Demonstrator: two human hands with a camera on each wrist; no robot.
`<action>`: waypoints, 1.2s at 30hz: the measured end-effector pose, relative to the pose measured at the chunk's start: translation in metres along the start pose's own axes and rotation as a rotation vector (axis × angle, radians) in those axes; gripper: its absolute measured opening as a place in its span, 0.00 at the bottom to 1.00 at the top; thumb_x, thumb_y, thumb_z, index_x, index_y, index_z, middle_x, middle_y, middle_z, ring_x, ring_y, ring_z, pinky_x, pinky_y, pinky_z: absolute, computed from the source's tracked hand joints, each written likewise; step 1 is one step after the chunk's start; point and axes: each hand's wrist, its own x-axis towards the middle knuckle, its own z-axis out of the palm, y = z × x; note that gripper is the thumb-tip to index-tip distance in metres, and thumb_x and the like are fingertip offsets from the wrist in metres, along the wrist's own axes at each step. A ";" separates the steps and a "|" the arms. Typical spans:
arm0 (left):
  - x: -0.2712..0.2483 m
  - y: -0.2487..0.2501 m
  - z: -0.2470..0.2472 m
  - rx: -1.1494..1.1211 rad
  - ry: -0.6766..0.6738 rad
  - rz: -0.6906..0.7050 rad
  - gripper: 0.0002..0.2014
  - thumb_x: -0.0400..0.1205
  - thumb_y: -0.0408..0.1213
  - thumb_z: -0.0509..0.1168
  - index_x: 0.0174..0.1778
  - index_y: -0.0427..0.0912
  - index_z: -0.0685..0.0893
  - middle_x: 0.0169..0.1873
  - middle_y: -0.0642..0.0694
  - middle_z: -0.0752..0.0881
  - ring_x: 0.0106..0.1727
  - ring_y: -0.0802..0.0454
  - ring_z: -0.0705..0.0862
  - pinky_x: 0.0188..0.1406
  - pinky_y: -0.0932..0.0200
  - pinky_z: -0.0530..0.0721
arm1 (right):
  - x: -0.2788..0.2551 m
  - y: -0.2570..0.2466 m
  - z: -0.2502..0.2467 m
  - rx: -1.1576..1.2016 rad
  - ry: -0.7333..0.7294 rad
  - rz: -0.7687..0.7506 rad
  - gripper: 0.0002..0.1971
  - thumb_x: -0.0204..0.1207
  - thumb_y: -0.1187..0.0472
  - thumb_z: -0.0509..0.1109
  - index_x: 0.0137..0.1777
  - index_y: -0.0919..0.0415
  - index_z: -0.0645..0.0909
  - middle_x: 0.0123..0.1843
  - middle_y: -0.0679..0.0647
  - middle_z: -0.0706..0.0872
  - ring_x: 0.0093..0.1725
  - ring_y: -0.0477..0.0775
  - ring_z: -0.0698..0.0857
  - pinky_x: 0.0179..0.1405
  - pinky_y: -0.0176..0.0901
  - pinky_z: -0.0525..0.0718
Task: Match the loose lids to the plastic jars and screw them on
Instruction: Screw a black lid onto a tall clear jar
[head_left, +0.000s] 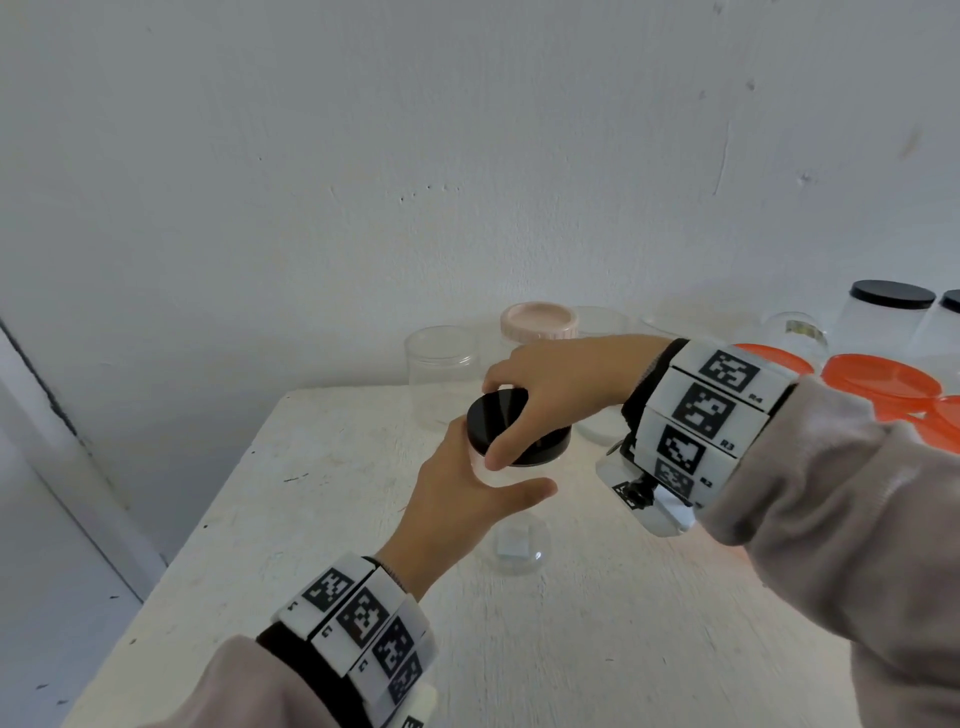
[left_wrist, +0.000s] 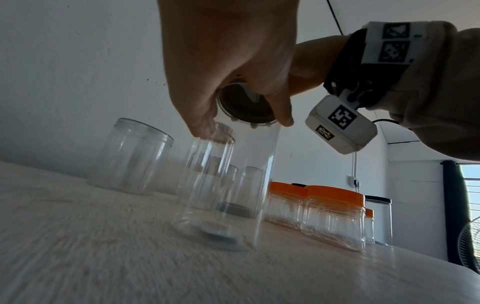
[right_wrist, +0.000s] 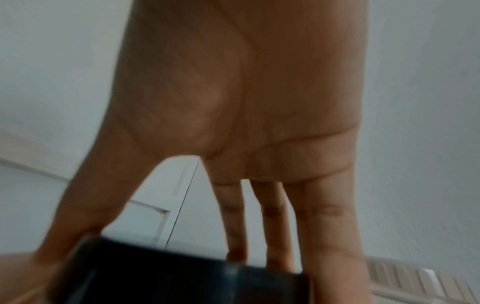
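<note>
A tall clear plastic jar (head_left: 519, 543) stands on the white table (head_left: 291, 525). My left hand (head_left: 483, 478) grips its upper part, thumb on the near side and fingers round the far side. A black lid (head_left: 493, 421) sits on the jar's mouth, and my right hand (head_left: 522, 413) holds it from above, thumb and fingers curled on its rim. In the left wrist view the jar (left_wrist: 233, 185) shows its full height, with the lid's underside (left_wrist: 244, 107) visible through the wall. In the blurred right wrist view my fingers (right_wrist: 330, 226) reach down onto the lid (right_wrist: 182, 275).
An open clear jar (head_left: 441, 364) and a pink-lidded jar (head_left: 540, 322) stand behind the hands by the wall. Orange-lidded jars (head_left: 883, 374) and black-lidded jars (head_left: 891, 296) crowd the right. The table's left edge (head_left: 208, 525) runs close to my left arm.
</note>
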 end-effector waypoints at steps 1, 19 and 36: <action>0.000 0.000 0.000 0.000 -0.004 0.003 0.38 0.63 0.53 0.82 0.67 0.62 0.71 0.57 0.68 0.82 0.55 0.77 0.78 0.42 0.77 0.75 | 0.001 -0.001 0.003 -0.020 0.018 0.012 0.37 0.60 0.25 0.71 0.64 0.48 0.76 0.55 0.46 0.82 0.52 0.51 0.85 0.51 0.48 0.86; 0.001 0.000 -0.001 0.007 -0.010 0.026 0.33 0.64 0.51 0.82 0.58 0.70 0.70 0.48 0.80 0.82 0.50 0.86 0.77 0.36 0.87 0.73 | -0.014 0.006 0.024 0.088 0.177 -0.088 0.23 0.70 0.34 0.70 0.47 0.54 0.77 0.48 0.49 0.75 0.41 0.47 0.76 0.36 0.38 0.73; 0.007 0.000 -0.007 0.028 -0.245 0.056 0.39 0.66 0.58 0.79 0.71 0.69 0.66 0.63 0.73 0.79 0.65 0.73 0.76 0.63 0.64 0.75 | -0.031 0.002 0.072 0.133 0.355 0.019 0.30 0.82 0.38 0.56 0.79 0.53 0.59 0.67 0.57 0.64 0.60 0.62 0.68 0.54 0.47 0.67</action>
